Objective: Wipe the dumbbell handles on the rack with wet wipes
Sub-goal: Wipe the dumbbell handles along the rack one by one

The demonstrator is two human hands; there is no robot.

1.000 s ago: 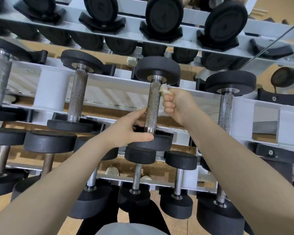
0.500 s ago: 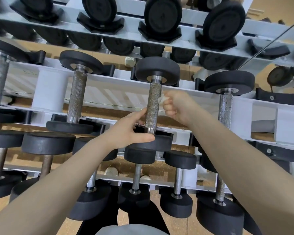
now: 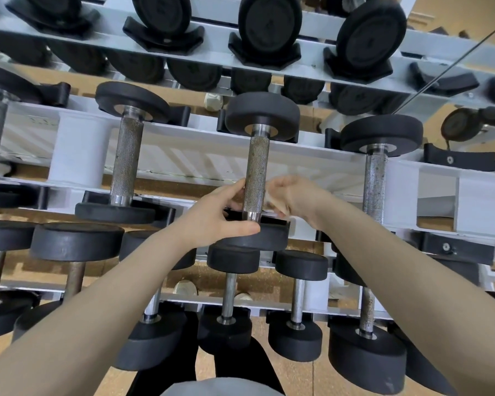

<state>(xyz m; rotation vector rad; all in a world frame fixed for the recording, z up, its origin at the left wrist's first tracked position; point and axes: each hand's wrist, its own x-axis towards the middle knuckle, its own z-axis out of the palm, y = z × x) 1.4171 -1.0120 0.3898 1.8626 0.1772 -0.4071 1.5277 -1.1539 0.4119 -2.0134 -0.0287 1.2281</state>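
1. The left hand (image 3: 212, 217) grips the near black end of the knurled steel dumbbell (image 3: 256, 175) on the white rack's (image 3: 183, 155) middle shelf;
2. The right hand (image 3: 293, 197) clutches a crumpled white wet wipe (image 3: 270, 200) against the handle's lower part.

Bare forearms, no sleeves, no rings on hands; below hands, grey shirt hem (image 3: 217, 388), black trousers (image 3: 240, 364) (partly hidden).

Tan speckled floor (image 3: 292, 375), yellowish wall (image 3: 429, 12) top rt, bright even light
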